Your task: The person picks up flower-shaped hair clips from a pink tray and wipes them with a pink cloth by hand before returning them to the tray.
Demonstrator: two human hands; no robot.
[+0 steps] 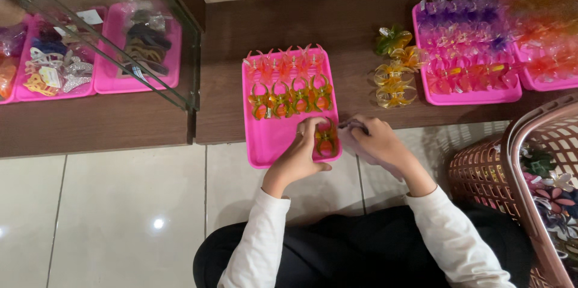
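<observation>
A pink tray (pixel 265 143) lies half on a low brown shelf, holding two rows of orange and green flower-shaped hair claws (pixel 291 96). My left hand (pixel 301 152) rests on the tray's near right corner, fingers closed around an orange-green hair claw (pixel 326 140) that touches the tray. My right hand (pixel 376 140) sits just right of the tray, pinching a clear plastic wrapper (pixel 349 138) at the shelf edge.
Loose yellow and green claws (pixel 394 74) lie on the shelf right of the tray. Pink trays of purple, pink and orange claws (pixel 466 47) fill the far right. A pink mesh basket (pixel 512 161) stands at right. A glass panel (pixel 120 41) covers trays at left.
</observation>
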